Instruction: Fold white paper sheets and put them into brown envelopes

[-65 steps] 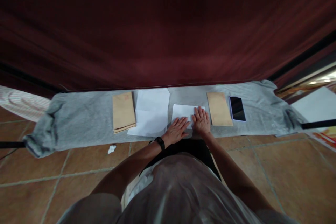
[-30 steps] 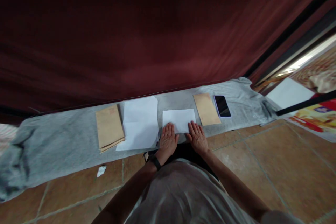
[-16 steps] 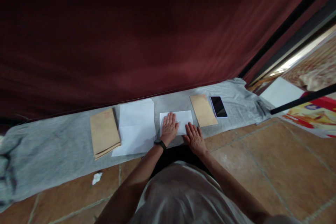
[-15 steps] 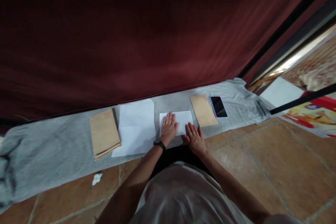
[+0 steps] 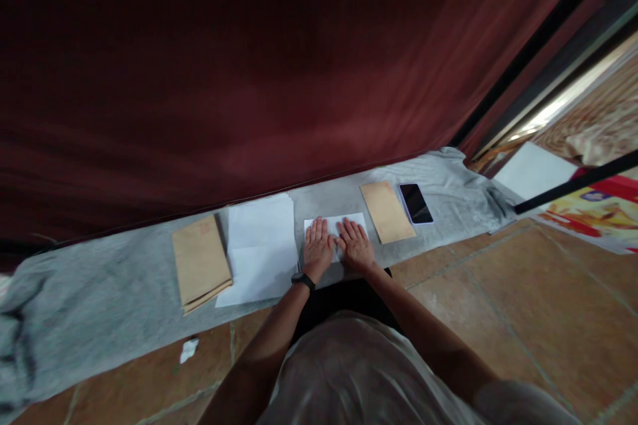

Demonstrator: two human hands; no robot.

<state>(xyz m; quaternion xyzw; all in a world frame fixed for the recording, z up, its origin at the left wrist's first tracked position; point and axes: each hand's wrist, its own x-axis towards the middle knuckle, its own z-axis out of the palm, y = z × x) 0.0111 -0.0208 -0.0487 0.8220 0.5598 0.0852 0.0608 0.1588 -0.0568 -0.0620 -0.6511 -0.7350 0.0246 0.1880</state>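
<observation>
A folded white sheet of paper (image 5: 357, 220) lies on a grey cloth (image 5: 114, 285) spread over the floor. My left hand (image 5: 318, 247) and my right hand (image 5: 355, 244) lie flat on that sheet, side by side, fingers stretched out and nearly touching. A black band sits on my left wrist. Just left of my hands is a stack of white paper (image 5: 260, 246), and a stack of brown envelopes (image 5: 199, 263) lies further left. One brown envelope (image 5: 387, 211) lies right of the sheet.
A dark phone (image 5: 415, 202) lies face up beside the single envelope. A dark red curtain (image 5: 249, 80) hangs behind the cloth. Brown floor tiles (image 5: 523, 292) run in front, with a small white scrap (image 5: 189, 349). White and colourful sheets (image 5: 588, 206) lie at the far right.
My right hand has moved from the sheet's near right edge onto the sheet, next to my left hand. The sheet now looks narrower from front to back. The view has shifted slightly.
</observation>
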